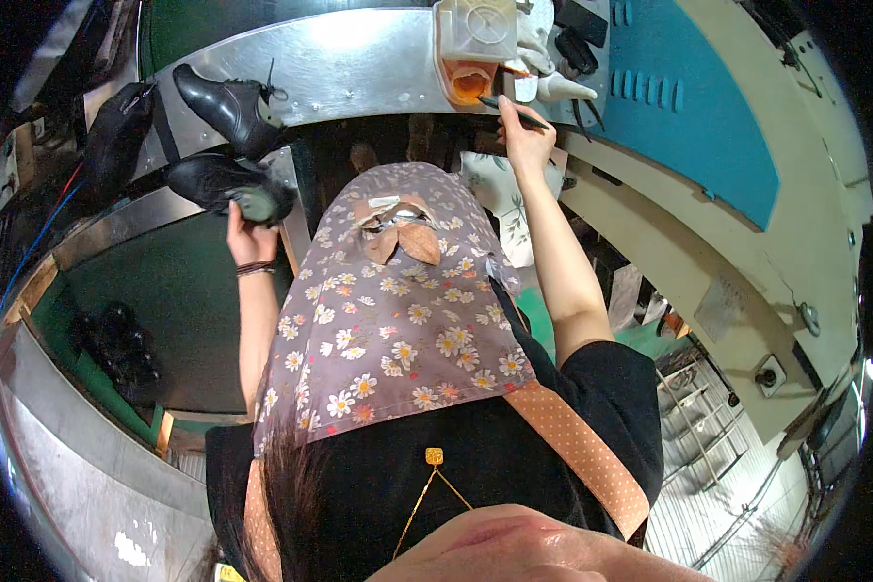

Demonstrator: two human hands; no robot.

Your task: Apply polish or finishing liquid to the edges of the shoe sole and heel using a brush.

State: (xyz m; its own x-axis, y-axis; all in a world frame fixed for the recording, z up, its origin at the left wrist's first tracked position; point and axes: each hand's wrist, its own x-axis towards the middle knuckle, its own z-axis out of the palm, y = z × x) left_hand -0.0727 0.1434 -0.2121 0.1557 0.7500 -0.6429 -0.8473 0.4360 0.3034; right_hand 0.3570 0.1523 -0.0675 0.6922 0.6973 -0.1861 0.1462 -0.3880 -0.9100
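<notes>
My left hand (250, 241) is closed around the heel end of a black shoe (211, 182), tilted so that its greyish-green heel area shows. Just beyond it, another black lace-up shoe (225, 105) rests on the metal bench with its laces sticking up. My right hand (527, 144) pinches a slim dark stick (524, 116), perhaps a brush. The stick's end is at the rim of a small container with orange contents (469, 85); whether it touches them I cannot tell. On my flowered apron (388, 339) lie two brown leaf-shaped pieces (404, 244).
The curved metal bench (359, 68) runs across the far side. A clear plastic box (477, 27) stands behind the orange container. White cloth and a white nozzle-shaped thing (565, 88) lie right of it. A blue panelled machine (694, 107) flanks the right; dark shoes (116, 344) sit in the green-edged bin at left.
</notes>
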